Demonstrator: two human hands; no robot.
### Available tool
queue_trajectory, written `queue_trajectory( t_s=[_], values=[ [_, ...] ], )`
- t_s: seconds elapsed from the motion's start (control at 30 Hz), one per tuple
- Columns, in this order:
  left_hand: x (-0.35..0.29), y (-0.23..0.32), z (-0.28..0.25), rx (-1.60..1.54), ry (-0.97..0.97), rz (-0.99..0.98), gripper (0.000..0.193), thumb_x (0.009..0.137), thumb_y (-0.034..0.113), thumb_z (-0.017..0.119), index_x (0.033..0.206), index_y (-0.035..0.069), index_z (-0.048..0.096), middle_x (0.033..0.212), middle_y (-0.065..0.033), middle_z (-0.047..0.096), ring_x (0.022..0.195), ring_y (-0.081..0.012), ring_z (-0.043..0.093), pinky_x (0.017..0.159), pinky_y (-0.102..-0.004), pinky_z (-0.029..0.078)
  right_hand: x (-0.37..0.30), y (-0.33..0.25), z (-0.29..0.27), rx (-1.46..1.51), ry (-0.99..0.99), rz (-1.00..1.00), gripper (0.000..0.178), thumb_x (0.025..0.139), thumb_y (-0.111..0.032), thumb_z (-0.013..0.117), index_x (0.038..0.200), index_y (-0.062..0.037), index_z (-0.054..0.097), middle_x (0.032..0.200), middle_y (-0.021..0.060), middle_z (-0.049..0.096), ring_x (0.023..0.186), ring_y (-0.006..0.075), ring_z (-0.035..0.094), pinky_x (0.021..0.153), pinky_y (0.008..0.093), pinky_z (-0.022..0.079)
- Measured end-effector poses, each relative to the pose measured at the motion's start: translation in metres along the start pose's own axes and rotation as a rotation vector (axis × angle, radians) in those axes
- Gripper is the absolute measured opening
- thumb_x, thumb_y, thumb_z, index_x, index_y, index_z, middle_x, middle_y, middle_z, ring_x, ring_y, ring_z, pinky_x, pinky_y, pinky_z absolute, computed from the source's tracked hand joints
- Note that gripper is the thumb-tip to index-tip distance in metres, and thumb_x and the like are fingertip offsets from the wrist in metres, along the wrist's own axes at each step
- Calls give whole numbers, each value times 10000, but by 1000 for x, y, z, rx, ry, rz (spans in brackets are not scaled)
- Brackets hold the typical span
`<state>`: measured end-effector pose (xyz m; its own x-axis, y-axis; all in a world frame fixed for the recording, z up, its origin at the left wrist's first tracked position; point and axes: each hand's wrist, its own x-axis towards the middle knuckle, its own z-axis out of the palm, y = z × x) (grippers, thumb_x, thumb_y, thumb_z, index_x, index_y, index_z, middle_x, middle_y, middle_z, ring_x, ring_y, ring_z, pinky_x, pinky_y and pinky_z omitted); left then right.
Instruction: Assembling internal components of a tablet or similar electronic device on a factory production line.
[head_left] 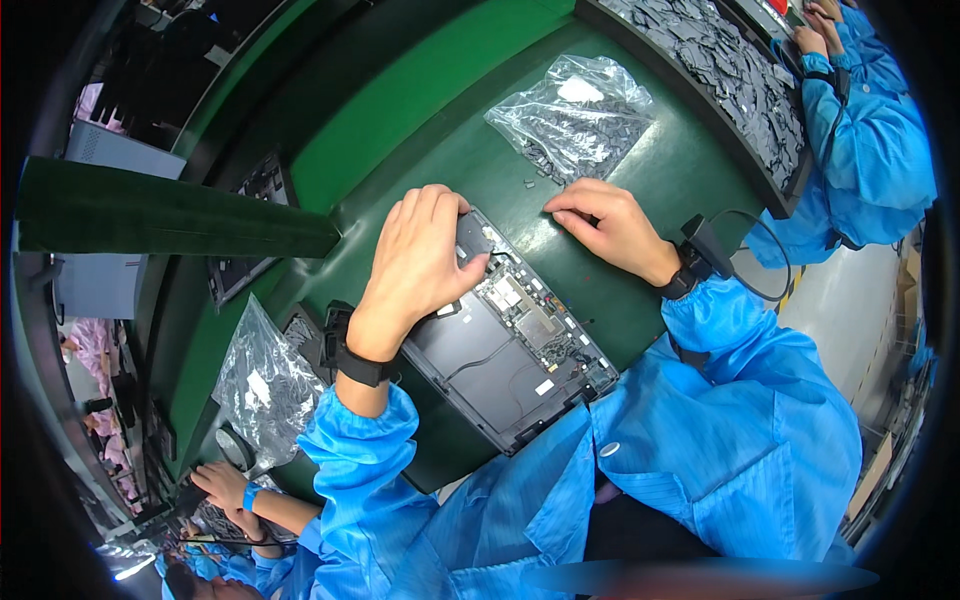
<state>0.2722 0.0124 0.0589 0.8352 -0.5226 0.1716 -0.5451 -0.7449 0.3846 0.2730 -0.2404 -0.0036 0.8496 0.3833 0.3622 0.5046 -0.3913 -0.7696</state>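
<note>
A dark grey, opened laptop base (480,360) lies at a slant in front of me, its near corner close to my jacket. A green circuit board (530,318) and thin cables show inside it. My left hand (420,250) is on the far left end, fingers over the edge and thumb on the inner side; the palm hides that corner. Apart from the base, to its right, my right hand (612,232) hovers with thumb and forefinger closed in a pinch. Whatever it holds is too small to make out. Beyond it lies a clear plastic bag (575,110) of small dark pieces, a few loose beside it.
A black-rimmed tray (700,90) heaped with dark grey pieces stands at the far right. Another clear bag (265,385) lies left of my forearm. A green post (180,215) rises at the left. Co-workers' hands (815,35) show far right and lower left.
</note>
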Motion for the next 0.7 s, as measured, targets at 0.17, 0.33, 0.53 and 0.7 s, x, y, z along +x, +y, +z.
queue_trajectory(
  t_s=[0.17,0.33,0.53,0.7],
  values=[
    [4,9,-2,85,-29,-51,450,635,192,779,969,13,536,972,-135,550,943,-324,524,827,-397,425,1,-1,0,10,-25,-10,115,825,-12,641,935,-15,675,861,98,642,786,253,627,675,335,509],
    [0,11,-1,-29,62,-154,281,703,130,763,857,2,566,790,-118,579,780,-307,573,692,-367,465,-1,1,-2,21,-9,26,115,836,-24,648,947,-8,672,865,88,658,765,202,637,657,304,507],
    [-30,41,2,-918,-49,-640,149,905,104,634,980,-23,652,763,8,622,645,-38,547,566,-180,448,6,-12,-6,418,-108,350,106,844,-70,691,931,-10,685,828,40,694,709,62,611,629,230,490],
    [-62,63,6,-335,104,-472,236,832,112,677,1055,37,658,931,-99,641,735,-188,604,657,-298,491,53,-32,-1,291,-289,224,116,811,-125,711,872,-27,697,784,71,687,694,111,634,630,257,493]
  ],
)
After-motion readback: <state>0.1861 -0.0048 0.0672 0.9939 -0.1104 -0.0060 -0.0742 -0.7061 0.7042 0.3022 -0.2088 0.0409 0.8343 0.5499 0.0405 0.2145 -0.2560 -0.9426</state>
